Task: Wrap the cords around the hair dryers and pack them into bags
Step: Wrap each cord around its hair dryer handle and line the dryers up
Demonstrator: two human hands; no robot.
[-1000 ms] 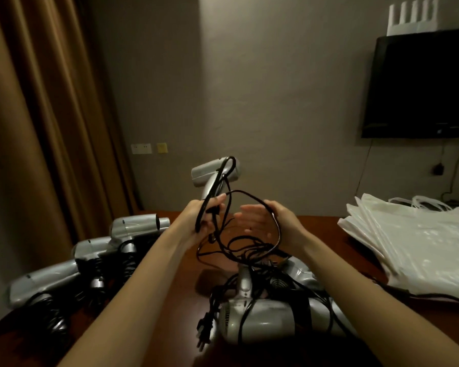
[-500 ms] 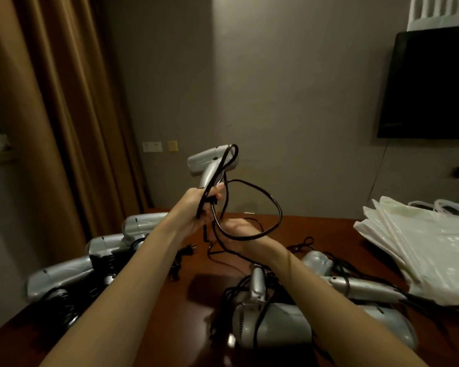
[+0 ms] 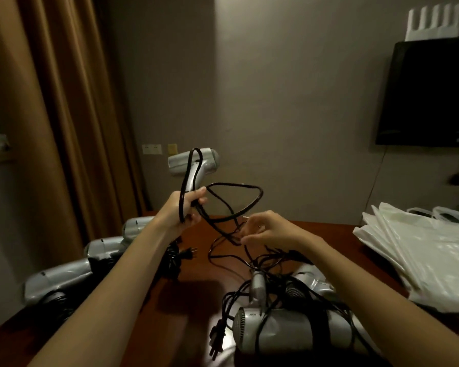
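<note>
My left hand (image 3: 185, 211) grips the handle of a silver hair dryer (image 3: 195, 165) held upright above the table. One turn of its black cord (image 3: 239, 205) runs over the dryer body and down past my fingers, then swings out in a wide loop to the right. My right hand (image 3: 266, 230) pinches that cord lower down, just above the table. The rest of the cord trails into a tangle on the wood. A stack of white plastic bags (image 3: 421, 250) lies at the right.
Several silver dryers (image 3: 101, 250) lie in a row at the left edge of the dark wooden table (image 3: 196, 282). More dryers with tangled cords (image 3: 284, 329) lie in front of me. A curtain hangs at the left and a television (image 3: 432, 94) on the right wall.
My right hand has dropped lower and moved right along the cord, widening the loop. The dryer in my left hand has stayed raised.
</note>
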